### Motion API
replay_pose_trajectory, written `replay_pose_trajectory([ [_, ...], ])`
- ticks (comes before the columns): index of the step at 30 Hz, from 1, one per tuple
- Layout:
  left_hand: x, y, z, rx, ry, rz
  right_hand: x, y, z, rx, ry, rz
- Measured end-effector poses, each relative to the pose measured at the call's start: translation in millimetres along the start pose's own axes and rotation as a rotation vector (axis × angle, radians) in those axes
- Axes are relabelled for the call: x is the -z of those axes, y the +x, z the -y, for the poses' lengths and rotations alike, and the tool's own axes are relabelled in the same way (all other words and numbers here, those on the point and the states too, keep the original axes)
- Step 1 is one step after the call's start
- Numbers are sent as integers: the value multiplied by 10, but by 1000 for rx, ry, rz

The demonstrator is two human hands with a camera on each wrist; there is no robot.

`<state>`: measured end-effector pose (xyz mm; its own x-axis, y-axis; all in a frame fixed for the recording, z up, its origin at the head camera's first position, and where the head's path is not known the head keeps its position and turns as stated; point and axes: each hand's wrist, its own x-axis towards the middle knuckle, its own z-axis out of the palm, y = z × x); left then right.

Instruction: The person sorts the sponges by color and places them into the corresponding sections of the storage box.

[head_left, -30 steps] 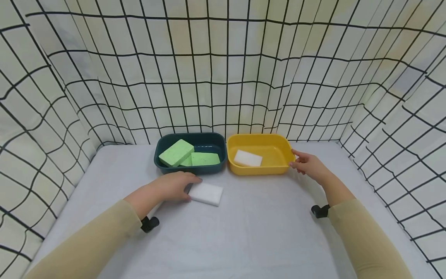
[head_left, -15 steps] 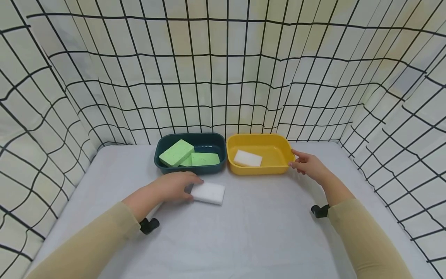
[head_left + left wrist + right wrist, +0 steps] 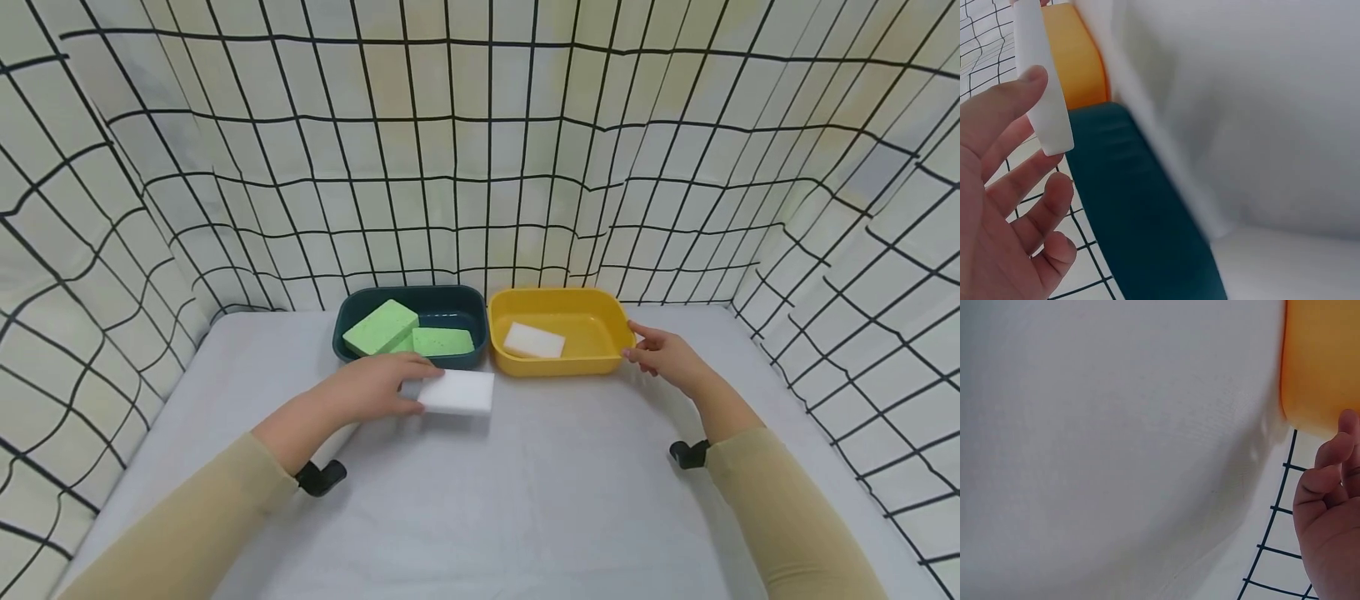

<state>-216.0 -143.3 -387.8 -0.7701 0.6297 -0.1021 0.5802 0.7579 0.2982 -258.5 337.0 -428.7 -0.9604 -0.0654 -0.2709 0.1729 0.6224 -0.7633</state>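
Note:
My left hand (image 3: 375,387) pinches a white sponge (image 3: 459,392) by its left end, thumb on the near face and fingers behind. The sponge is raised above the table, just in front of the dark teal tray (image 3: 480,354); in the left wrist view the sponge (image 3: 1047,112) shows edge-on. Several green speckled sponges (image 3: 380,327) lie in the teal tray. Beside it stands a yellow tray (image 3: 592,321) with another white sponge (image 3: 534,341) inside. With thumb and index finger, my right hand (image 3: 663,357) holds the right end of the yellow tray, its other fingers curled.
A white cloth (image 3: 555,500) covers the table. White walls with a black grid net (image 3: 487,179) rise behind the trays and along both sides. Black wrist cameras (image 3: 321,478) sit at both sleeves.
The left hand has lifted the white sponge off the table, moving it slightly right and toward the trays. The right hand and both trays have stayed put.

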Motion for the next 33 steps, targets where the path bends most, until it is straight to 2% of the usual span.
replay_pose_trajectory([
  [7,64,129,-75,18,-13,-19,19,-15,5,4,-12,8],
  [12,124,312,-168,39,-24,-17,19,-10,-1,6,-17,10],
  [23,215,848,-386,66,-66,-32,27,-18,19,11,-15,18],
  [33,245,1390,-614,99,-111,9,18,-20,10,14,-11,20],
])
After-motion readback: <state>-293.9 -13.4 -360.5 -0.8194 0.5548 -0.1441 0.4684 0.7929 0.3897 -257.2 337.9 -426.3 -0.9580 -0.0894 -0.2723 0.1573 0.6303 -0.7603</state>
